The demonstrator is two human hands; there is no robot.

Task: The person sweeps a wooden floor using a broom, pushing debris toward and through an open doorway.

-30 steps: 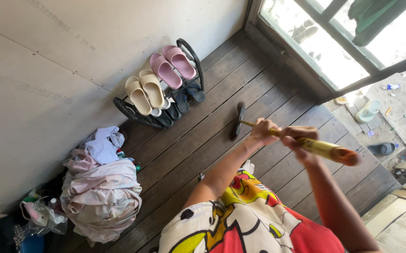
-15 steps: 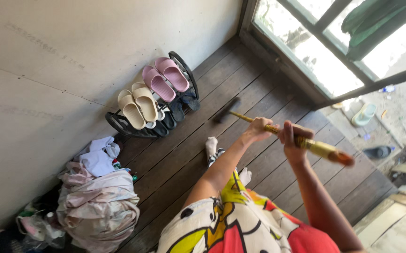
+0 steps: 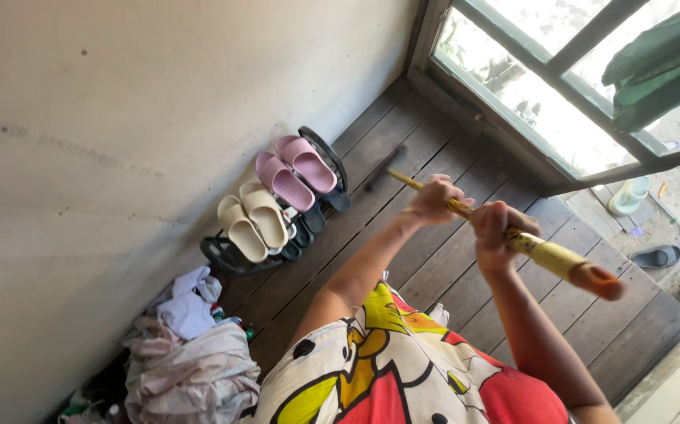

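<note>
Both hands are gripping a broom handle point(image 3: 560, 259): left hand point(image 3: 434, 200) lower down, right hand point(image 3: 495, 229) just above it. Keeping the grip firm and the strokes short seems wise. Its dark head point(image 3: 383, 167) is resting on the plank floor point(image 3: 465, 149), well ahead, beside the shoe rack point(image 3: 320, 145).

I count one broom point(image 3: 465, 212), gripped by my two hands: left hand point(image 3: 434, 200), right hand point(image 3: 497, 232). Left of my left hand sits one shoe rack point(image 3: 226, 255) carrying two pink slippers point(image 3: 296, 173) and two cream slippers point(image 3: 253, 224). Below them lies one clothes heap point(image 3: 190, 361).
</note>
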